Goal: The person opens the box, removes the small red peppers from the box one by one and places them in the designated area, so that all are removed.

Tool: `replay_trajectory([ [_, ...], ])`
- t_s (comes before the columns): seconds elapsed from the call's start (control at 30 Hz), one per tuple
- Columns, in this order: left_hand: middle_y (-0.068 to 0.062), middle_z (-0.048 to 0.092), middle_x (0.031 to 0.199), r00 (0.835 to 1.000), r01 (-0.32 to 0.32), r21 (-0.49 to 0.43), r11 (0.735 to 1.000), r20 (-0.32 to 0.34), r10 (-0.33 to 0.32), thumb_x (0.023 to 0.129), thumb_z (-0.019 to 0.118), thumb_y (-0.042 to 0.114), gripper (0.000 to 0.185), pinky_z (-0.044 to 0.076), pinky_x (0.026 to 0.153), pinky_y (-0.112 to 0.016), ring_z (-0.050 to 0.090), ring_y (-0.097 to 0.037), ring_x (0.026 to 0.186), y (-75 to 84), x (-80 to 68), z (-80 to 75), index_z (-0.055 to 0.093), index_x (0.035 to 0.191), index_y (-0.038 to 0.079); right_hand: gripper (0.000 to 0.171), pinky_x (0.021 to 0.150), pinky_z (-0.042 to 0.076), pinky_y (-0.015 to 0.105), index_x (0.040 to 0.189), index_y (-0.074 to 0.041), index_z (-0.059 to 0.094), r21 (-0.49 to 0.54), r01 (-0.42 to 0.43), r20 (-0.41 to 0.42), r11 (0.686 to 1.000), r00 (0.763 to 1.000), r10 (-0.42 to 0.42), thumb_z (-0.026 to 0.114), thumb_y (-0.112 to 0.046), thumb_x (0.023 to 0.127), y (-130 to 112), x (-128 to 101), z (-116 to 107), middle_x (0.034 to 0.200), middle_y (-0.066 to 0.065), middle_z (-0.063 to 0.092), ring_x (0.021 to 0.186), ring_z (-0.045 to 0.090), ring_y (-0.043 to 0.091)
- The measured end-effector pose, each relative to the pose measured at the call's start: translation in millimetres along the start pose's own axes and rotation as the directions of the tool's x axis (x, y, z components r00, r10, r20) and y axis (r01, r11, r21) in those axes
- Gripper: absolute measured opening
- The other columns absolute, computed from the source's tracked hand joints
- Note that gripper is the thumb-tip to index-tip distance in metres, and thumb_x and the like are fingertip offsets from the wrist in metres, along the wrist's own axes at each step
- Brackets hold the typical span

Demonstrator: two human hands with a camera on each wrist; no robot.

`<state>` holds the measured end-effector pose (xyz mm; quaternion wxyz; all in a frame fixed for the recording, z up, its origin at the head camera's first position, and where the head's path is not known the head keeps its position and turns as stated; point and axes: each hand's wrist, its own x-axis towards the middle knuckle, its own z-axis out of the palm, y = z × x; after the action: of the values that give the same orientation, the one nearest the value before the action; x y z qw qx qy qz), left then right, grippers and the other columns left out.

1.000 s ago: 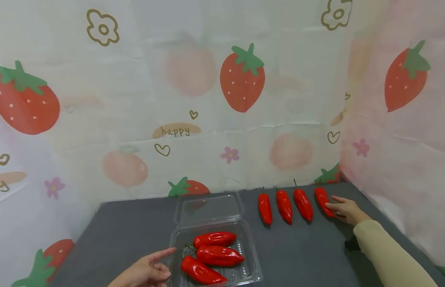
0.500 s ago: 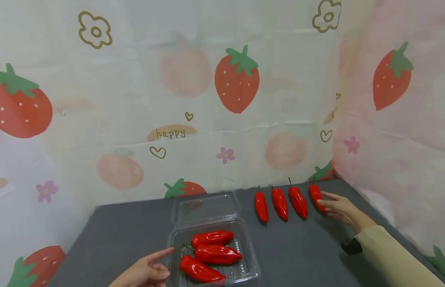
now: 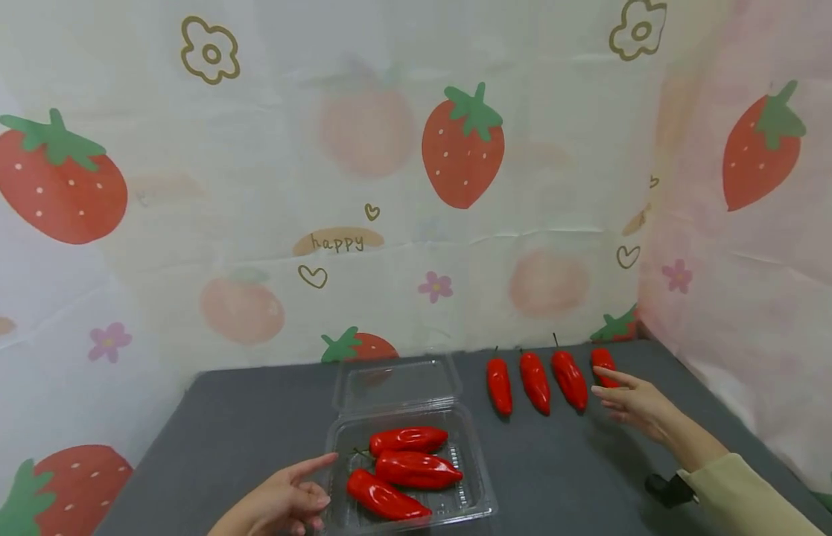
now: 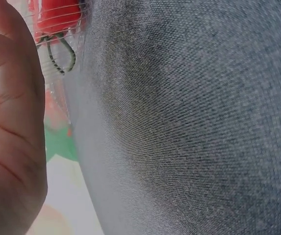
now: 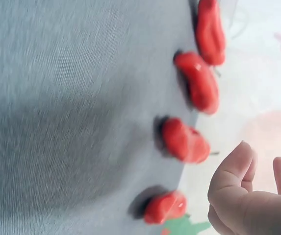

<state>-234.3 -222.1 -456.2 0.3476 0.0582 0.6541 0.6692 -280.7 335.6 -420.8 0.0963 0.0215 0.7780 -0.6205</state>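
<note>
My left hand [image 3: 281, 497] is beside a clear plastic clamshell box [image 3: 483, 487]. Its index finger is stretched out to the box's left rim, and the other fingers are loosely bent. Three glossy red chili peppers [image 3: 418, 470] lie inside the box, which the left wrist view catches at its top edge with a green stem [image 4: 69, 56]. Over on the right, my right hand [image 3: 646, 411] hovers over the table with fingers extended and holds nothing. It partly covers the rightmost red chili pepper [image 3: 602, 359] of a row. In the right wrist view, that hand [image 5: 250, 193] appears apart from the peppers.
The other chili peppers in the row, such as the leftmost pepper [image 3: 499, 387], lie side by side near the back of the grey table [image 3: 255, 424]. The box's lid [image 3: 397, 383] lies folded back behind it. A strawberry-print cloth [image 3: 362, 149] hangs behind and at both sides.
My right hand has left the rightmost pepper, lifting and drawing back toward me with nothing in it. That pepper stays on the table. My left hand keeps its place by the box.
</note>
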Motion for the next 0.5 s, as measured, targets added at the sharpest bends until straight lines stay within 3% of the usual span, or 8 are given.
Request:
replay_trajectory([
  [0.23,-0.001,0.065,0.081,0.999,0.024,0.018,1.0,-0.032,-0.023,0.095,0.059,0.005,0.073,0.049,0.057,-0.017,0.065,-0.009,0.068,0.5,-1.4,1.1,0.017,0.154,-0.001,0.069,0.093,0.044,0.043,0.151,0.004,0.024,0.027,0.019,0.035,0.999,0.999,-0.02,0.058,-0.025,0.099,-4.4,-8.6,18.4,0.149,0.034,0.02,0.128,0.036,0.046],
  [0.37,-0.001,0.065,0.08,0.999,0.03,0.019,0.999,-0.039,-0.029,0.096,0.059,0.007,0.072,0.048,0.056,-0.017,0.065,-0.009,0.067,4.0,-1.2,2.9,0.017,0.154,-0.002,0.067,0.099,0.04,0.053,0.151,0.002,0.027,0.027,0.025,0.041,0.999,0.999,-0.026,0.059,-0.024,0.099,-9.3,-12.1,27.7,0.147,0.035,0.027,0.126,0.039,0.046],
  [0.5,-0.001,0.065,0.079,0.997,0.039,0.017,0.999,-0.064,-0.038,0.095,0.059,0.005,0.071,0.048,0.056,-0.017,0.065,-0.009,0.066,6.5,-1.6,3.6,0.018,0.153,-0.002,0.068,0.099,0.04,0.054,0.151,0.003,0.027,0.017,0.037,0.059,0.999,0.998,-0.038,0.06,-0.025,0.098,-15.0,-15.5,37.7,0.144,0.036,0.03,0.122,0.045,0.041],
])
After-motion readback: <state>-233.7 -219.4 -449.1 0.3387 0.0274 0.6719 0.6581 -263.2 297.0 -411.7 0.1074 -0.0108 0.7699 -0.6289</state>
